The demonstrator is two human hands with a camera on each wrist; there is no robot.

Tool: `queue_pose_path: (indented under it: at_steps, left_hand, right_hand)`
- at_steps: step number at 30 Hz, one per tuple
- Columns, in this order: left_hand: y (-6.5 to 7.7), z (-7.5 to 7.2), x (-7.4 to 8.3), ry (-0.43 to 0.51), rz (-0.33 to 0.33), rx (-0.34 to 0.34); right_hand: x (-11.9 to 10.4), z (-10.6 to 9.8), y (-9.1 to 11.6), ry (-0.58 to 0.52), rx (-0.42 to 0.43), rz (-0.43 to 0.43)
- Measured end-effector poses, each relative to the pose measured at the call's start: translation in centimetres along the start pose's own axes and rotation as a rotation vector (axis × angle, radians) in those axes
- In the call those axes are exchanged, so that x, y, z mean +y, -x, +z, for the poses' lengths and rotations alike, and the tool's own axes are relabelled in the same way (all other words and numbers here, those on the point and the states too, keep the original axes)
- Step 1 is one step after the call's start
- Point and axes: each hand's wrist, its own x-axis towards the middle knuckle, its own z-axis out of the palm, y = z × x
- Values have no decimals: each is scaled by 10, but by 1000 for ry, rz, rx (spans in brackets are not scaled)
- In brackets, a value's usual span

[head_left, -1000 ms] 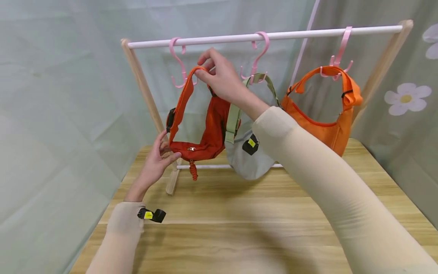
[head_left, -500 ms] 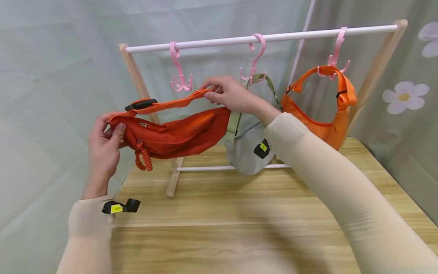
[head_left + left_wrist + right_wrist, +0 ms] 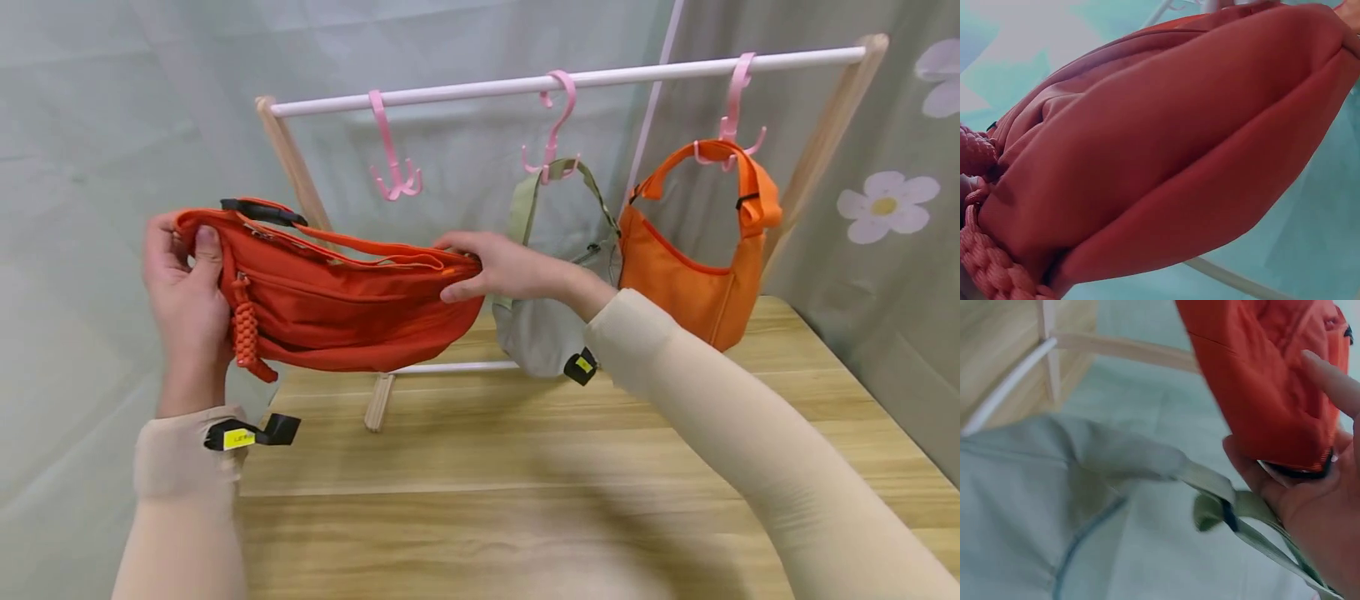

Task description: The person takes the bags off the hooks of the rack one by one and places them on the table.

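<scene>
A red-orange sling bag (image 3: 345, 308) is stretched lengthwise between both hands, in front of the rack and above the table. My left hand (image 3: 183, 292) grips its left end, thumb on the front, beside a braided cord pull (image 3: 245, 325). At the other end my right hand (image 3: 510, 267) holds the bag's corner between thumb and fingers, seen closely in the right wrist view. The bag's orange strap with a black buckle (image 3: 264, 212) lies along its top edge. Red fabric (image 3: 1166, 150) fills most of the left wrist view, where the left hand is mostly out of sight.
A white rail (image 3: 465, 90) on wooden legs carries pink hooks. The left hook (image 3: 395, 158) bears nothing. From the middle hook hangs a grey bag (image 3: 536, 329) with a green strap, close behind my right hand. An orange shoulder bag (image 3: 675, 267) hangs at right. Below is a wooden table (image 3: 450, 467).
The red sling bag came off the left hook's area, swung out leftward and was lowered to lie level. My left hand moved left and up; my right hand moved down from strap to bag corner.
</scene>
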Motion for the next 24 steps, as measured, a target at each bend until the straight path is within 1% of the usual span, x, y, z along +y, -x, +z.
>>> queue_pose_path:
  at_steps: [3, 7, 9, 12, 14, 20, 24]
  left_hand:
    - [-2, -5, 1, 20, -3, 19]
    - [-3, -13, 0, 24, -27, 24]
    - [-3, -16, -1, 52, -54, 26]
    - [-3, -20, -5, 107, -91, 37]
    - [-2, -21, -8, 133, -112, 45]
    - [0, -25, -19, 126, -137, 55]
    - [2, -28, -25, 130, -162, 73]
  right_hand:
    - [2, 10, 4, -19, 67, -11]
    - [2, 21, 10, -93, 213, -30]
    - [2, 28, 14, -143, 287, -31]
    - [2, 39, 22, -215, 373, -23]
    - [3, 46, 28, -267, 400, -7]
    - [10, 64, 43, -436, 438, 18]
    - [11, 72, 51, -486, 489, 25]
